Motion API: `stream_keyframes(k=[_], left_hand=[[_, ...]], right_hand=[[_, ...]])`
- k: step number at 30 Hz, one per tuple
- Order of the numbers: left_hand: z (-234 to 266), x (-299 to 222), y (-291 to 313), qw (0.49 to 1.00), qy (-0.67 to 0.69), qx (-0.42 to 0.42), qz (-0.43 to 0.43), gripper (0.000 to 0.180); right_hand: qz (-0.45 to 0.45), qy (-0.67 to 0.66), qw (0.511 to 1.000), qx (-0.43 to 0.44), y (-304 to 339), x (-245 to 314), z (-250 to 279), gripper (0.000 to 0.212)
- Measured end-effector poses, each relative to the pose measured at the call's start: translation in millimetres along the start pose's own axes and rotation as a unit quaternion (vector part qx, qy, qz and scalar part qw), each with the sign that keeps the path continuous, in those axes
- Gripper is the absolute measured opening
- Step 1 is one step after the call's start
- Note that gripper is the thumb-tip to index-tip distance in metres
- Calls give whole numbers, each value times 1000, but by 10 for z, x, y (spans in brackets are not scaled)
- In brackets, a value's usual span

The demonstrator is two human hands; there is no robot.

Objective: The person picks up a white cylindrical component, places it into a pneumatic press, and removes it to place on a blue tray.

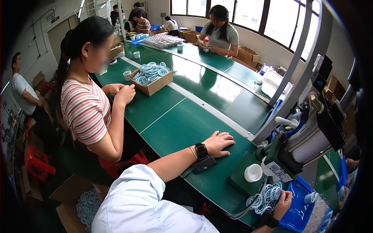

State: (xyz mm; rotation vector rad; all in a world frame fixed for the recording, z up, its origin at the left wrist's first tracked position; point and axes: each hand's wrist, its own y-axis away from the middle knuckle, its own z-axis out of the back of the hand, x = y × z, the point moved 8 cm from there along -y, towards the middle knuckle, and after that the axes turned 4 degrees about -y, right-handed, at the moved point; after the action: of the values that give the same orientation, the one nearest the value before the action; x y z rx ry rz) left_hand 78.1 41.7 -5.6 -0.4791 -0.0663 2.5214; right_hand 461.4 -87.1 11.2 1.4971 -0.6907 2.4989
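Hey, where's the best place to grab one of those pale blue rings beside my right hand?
Pinch an outer one of the pale blue rings by its rim, probably from above, beside the right hand: the rings overlap, and open centres leave room for a fingertip.

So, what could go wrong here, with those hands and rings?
The pale-blue rings lie in an overlapping heap, so the right hand might pull up several together. Grey cables curve close beside them near the edge of the green table and could perhaps snag a ring.
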Motion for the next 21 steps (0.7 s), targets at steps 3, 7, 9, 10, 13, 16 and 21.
stream_keyframes(k=[3,7,9,10,13,16,21], left_hand=[[25,-25,3,1000,2,2,1,55],[31,-31,6,1000,-4,18,3,54],[29,-30,2,1000,-6,20,3,54],[32,-28,3,1000,-7,20,4,54],[36,-34,1,1000,-5,22,4,54],[41,-37,-2,1000,-5,23,4,55],[37,-44,5,1000,-7,24,6,54]], right_hand=[[15,7,1000,-2,-5,-14,16,13],[21,8,1000,-3,-6,3,20,14],[19,6,1000,-3,-6,6,14,14],[20,5,1000,-3,-9,2,14,14],[22,3,1000,-4,-8,-4,24,14],[15,-10,1000,-6,-16,-8,22,14],[15,-4,1000,-6,-2,24,28,13]])
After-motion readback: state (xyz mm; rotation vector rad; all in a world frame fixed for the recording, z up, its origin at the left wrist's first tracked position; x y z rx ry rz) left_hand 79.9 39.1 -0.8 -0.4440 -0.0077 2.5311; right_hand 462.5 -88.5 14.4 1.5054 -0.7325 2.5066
